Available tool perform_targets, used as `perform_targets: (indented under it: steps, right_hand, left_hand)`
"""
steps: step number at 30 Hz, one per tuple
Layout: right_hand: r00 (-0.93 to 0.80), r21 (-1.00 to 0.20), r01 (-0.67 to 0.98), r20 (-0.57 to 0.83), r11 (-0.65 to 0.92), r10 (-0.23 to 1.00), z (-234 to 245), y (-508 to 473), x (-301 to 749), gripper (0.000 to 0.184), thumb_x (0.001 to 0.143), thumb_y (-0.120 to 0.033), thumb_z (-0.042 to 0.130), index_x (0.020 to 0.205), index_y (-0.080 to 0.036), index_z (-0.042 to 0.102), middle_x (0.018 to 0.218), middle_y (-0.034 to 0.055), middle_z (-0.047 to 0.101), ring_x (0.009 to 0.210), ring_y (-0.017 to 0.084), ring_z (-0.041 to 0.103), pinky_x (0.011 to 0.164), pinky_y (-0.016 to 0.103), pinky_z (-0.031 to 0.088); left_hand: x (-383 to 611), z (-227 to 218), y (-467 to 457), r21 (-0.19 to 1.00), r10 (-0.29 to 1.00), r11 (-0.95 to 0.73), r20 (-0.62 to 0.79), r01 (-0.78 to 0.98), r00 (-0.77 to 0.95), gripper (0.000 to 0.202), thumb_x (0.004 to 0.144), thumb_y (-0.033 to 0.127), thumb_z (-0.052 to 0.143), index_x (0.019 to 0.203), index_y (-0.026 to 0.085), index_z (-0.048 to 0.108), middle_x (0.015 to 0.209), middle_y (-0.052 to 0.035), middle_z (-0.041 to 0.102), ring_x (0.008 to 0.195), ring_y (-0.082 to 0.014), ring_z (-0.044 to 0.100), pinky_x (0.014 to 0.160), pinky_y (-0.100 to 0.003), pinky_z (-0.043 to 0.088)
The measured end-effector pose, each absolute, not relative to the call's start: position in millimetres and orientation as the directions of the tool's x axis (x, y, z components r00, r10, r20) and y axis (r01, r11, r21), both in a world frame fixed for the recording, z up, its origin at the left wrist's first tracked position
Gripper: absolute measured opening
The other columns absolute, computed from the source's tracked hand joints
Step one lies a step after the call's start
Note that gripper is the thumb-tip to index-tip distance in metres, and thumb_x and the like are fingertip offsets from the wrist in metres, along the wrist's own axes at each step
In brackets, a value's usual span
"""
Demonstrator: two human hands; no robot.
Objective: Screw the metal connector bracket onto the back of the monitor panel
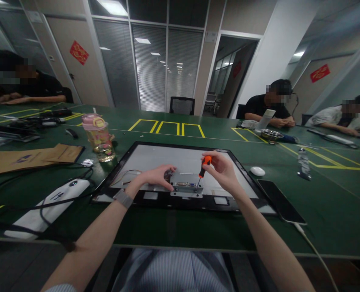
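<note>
Bracket (183, 190) | left hand (158, 176): curled alongside | right hand (224, 170): raised, gripping screwdriver (206, 163)

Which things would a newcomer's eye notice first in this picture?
Probably the orange-and-black screwdriver, held tip down in the right grip at the metal bracket near the picture's centre. Next comes the black-framed panel beneath, lying on the green table. The pink-lidded bottle also stands out, left of the panel.

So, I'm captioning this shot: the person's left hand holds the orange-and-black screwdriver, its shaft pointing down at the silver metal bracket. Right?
Not quite: the head view shows the right hand holding the orange-and-black screwdriver; its shaft does point down at the silver metal bracket.
</note>
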State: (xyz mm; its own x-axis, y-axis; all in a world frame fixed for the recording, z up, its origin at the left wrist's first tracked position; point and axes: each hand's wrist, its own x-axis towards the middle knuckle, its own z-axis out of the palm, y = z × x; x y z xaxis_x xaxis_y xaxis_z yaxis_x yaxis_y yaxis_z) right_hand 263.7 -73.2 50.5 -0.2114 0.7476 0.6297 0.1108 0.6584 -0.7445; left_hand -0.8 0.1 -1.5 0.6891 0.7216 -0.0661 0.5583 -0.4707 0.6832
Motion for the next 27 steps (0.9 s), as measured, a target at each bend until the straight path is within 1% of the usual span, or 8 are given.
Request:
perform_targets:
  steps: [4,8,11,14,17,21,24,27]
  right_hand:
    - [-0.283,-0.765,0.049,0.606,0.642,0.744,55.1,-76.2,265.2,0.015,0.078,-0.029,0.066,0.092,-0.024,0.063,0.091,0.0044,0.058,0.089,0.019,0.056,0.080,0.036,0.048]
    - [-0.290,-0.786,-0.030,0.598,0.617,0.747,53.1,-73.1,267.5,0.009,0.075,-0.029,0.070,0.084,-0.027,0.067,0.089,0.0018,0.056,0.089,0.018,0.056,0.079,0.035,0.049]
    - [-0.293,-0.823,-0.071,0.557,0.564,0.777,49.2,-70.7,269.2,0.014,0.078,-0.030,0.067,0.092,-0.030,0.068,0.091,0.0013,0.060,0.088,0.017,0.059,0.081,0.036,0.050]
    - [-0.308,-0.848,-0.067,0.519,0.526,0.798,48.3,-70.9,269.2,0.021,0.084,-0.029,0.061,0.104,-0.029,0.065,0.096,0.0033,0.064,0.096,0.018,0.060,0.087,0.038,0.048]
    - [-0.296,-0.838,-0.047,0.531,0.543,0.794,49.5,-71.1,268.2,0.021,0.079,-0.029,0.066,0.100,-0.028,0.065,0.100,0.0031,0.062,0.096,0.018,0.060,0.087,0.037,0.049]
    - [-0.209,-0.809,0.049,0.565,0.586,0.798,49.4,-67.6,269.0,0.021,0.075,-0.026,0.070,0.095,-0.026,0.066,0.092,0.0021,0.061,0.085,0.016,0.060,0.079,0.034,0.052]
    - [-0.163,-0.773,0.143,0.598,0.618,0.785,49.6,-65.7,270.7,0.031,0.077,-0.026,0.067,0.108,-0.026,0.062,0.096,0.0038,0.064,0.090,0.018,0.061,0.087,0.039,0.049]
    - [-0.210,-0.767,0.158,0.589,0.622,0.780,50.9,-66.9,271.5,0.036,0.083,-0.027,0.060,0.118,-0.024,0.057,0.103,0.0069,0.065,0.100,0.021,0.060,0.094,0.045,0.046]
  left_hand:
    - [-1.6,-2.8,1.3,0.702,0.718,-0.463,-0.062,0.541,0.693,0.078,0.051,0.049,0.081,0.117,0.024,0.049,0.137,-0.0078,0.042,0.125,-0.0302,0.041,0.104,-0.043,0.032]
    - [-1.2,-2.3,1.0,0.694,0.716,-0.476,-0.052,0.541,0.696,0.078,0.051,0.048,0.082,0.118,0.024,0.050,0.135,-0.0080,0.044,0.124,-0.0299,0.041,0.104,-0.042,0.033]
    - [-0.3,-0.9,-0.4,0.686,0.713,-0.489,-0.041,0.539,0.700,0.076,0.051,0.048,0.082,0.116,0.022,0.051,0.134,-0.0083,0.045,0.123,-0.0296,0.042,0.104,-0.042,0.033]
    - [-0.1,-0.6,-0.7,0.680,0.715,-0.488,-0.048,0.548,0.697,0.077,0.052,0.049,0.081,0.117,0.022,0.050,0.134,-0.0090,0.045,0.123,-0.0295,0.042,0.104,-0.042,0.032]
    - [-0.6,-1.3,0.2,0.680,0.713,-0.487,-0.053,0.549,0.699,0.078,0.052,0.051,0.081,0.117,0.022,0.049,0.135,-0.0093,0.043,0.125,-0.0301,0.040,0.104,-0.043,0.032]
    - [-0.9,-1.2,0.6,0.685,0.716,-0.473,-0.068,0.554,0.695,0.078,0.051,0.052,0.081,0.117,0.023,0.049,0.137,-0.0093,0.042,0.126,-0.0304,0.040,0.104,-0.044,0.032]
    - [-0.6,0.4,-0.5,0.687,0.717,-0.467,-0.073,0.557,0.693,0.077,0.052,0.050,0.081,0.117,0.023,0.049,0.138,-0.0093,0.042,0.126,-0.0304,0.039,0.105,-0.044,0.031]
    - [-0.5,1.5,-1.3,0.693,0.717,-0.466,-0.067,0.549,0.693,0.076,0.052,0.049,0.081,0.116,0.023,0.049,0.138,-0.0087,0.042,0.127,-0.0307,0.038,0.106,-0.045,0.030]
